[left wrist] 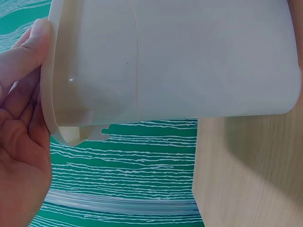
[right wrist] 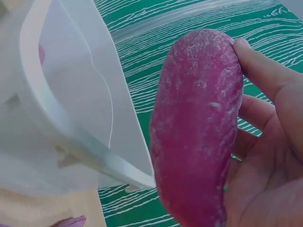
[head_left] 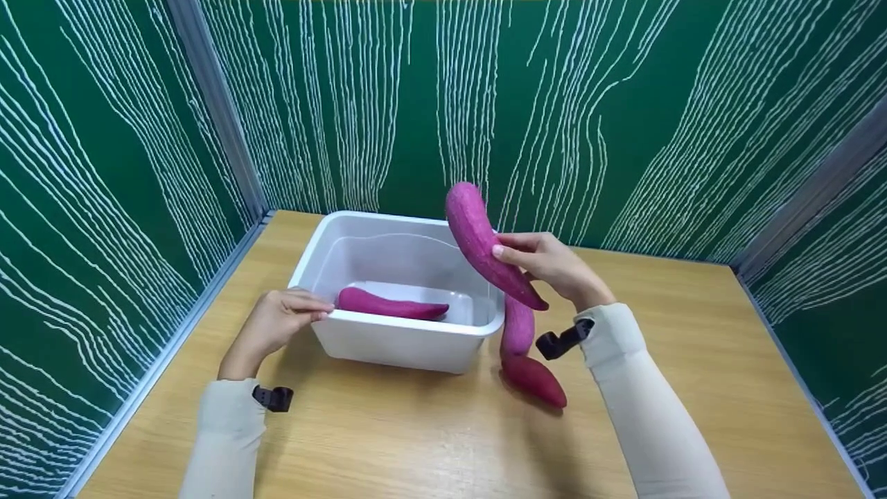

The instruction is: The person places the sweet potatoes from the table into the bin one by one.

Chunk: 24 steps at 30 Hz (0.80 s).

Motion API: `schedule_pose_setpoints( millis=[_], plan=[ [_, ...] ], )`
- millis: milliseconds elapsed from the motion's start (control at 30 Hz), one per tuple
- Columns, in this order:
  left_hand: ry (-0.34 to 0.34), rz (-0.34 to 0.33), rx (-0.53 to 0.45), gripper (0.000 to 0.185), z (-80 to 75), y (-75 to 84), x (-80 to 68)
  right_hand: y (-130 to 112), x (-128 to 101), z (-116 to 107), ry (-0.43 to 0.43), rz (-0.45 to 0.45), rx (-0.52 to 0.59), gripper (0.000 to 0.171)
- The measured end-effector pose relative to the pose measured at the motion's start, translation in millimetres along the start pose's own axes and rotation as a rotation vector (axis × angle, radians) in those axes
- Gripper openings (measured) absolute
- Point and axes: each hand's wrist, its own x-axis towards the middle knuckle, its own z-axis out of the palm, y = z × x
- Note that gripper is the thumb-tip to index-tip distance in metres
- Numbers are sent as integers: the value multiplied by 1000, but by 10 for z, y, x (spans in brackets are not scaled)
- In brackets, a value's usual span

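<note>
A white plastic tub (head_left: pixel 405 339) stands on the wooden table, with one purple sweet potato (head_left: pixel 388 305) lying inside it. My right hand (head_left: pixel 551 263) grips a second, long curved sweet potato (head_left: pixel 481 242) in the air above the tub's right rim; the right wrist view shows this held sweet potato (right wrist: pixel 199 127) beside the tub's rim (right wrist: pixel 61 127). My left hand (head_left: pixel 280 319) holds the tub's near left rim, thumb on top; in the left wrist view the fingers (left wrist: pixel 19 94) lie against the tub's wall (left wrist: pixel 180 56). Two more sweet potatoes (head_left: pixel 518 326) (head_left: pixel 533 380) lie on the table right of the tub.
Green walls with white streaks (head_left: pixel 104 173) close in the table on the left, back and right. Bare wooden tabletop (head_left: pixel 429 436) stretches in front of the tub and off to the right (head_left: pixel 693 333).
</note>
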Motion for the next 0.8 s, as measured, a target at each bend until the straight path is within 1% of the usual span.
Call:
schedule_pose_setpoints(
  millis=[300, 500, 667, 800],
  plan=[
    [6, 4, 1, 16, -4, 0, -12, -60, 99, 108, -9, 5, 6, 53],
    [17, 18, 12, 16, -6, 5, -16, -111, 161, 167, -13, -3, 12, 52],
    [14, 24, 16, 17, -8, 6, -10, -111, 211, 209, -23, -12, 26, 50],
    [16, 36, 13, 17, 1, 3, -6, -96, 254, 237, -19, -2, 29, 50]
  ],
)
